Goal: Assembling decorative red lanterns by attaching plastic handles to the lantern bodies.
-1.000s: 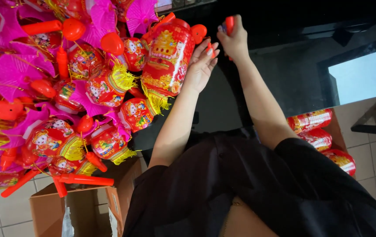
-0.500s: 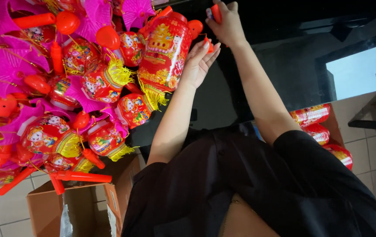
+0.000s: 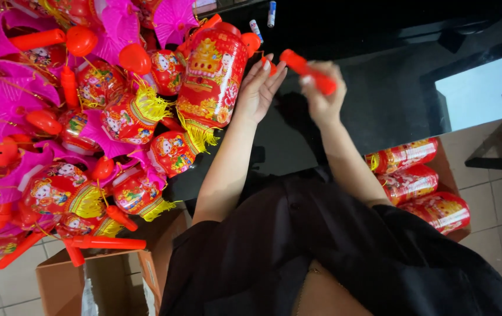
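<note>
1. Compared with a second ago, the right hand (image 3: pixel 321 96) has drawn back from the far edge of the glossy black tabletop (image 3: pixel 380 93) toward the body. The slim red plastic stick (image 3: pixel 308 71) it carries now shows far more of its length.
2. The stick is smeared with motion, so the hand is mid-swing. The stick sits clear of the tall red-and-gold cylinder lantern with a yellow tassel (image 3: pixel 213 76), just beside it but not touching. By my reading, the two are not joined at this point.
3. The left hand (image 3: pixel 257 88) has stayed by the lantern's right side over the same second.
4. Right-hand pose: the forearm rises from the black sleeve and the fingers are curled around the stick's lower end in a closed fist.
5. Left-hand pose: the fingers are stretched out and loosely together, laid flat against the lantern, steadying rather than gripping it. A small red bit shows at the fingertips, and I cannot tell whether it is pinched.
6. The lantern leans at the tabletop's left edge against a heap of red lanterns with pink paper fans (image 3: pixel 87 117).
7. An open cardboard box (image 3: pixel 63 287) stands on the floor below the heap.
</note>
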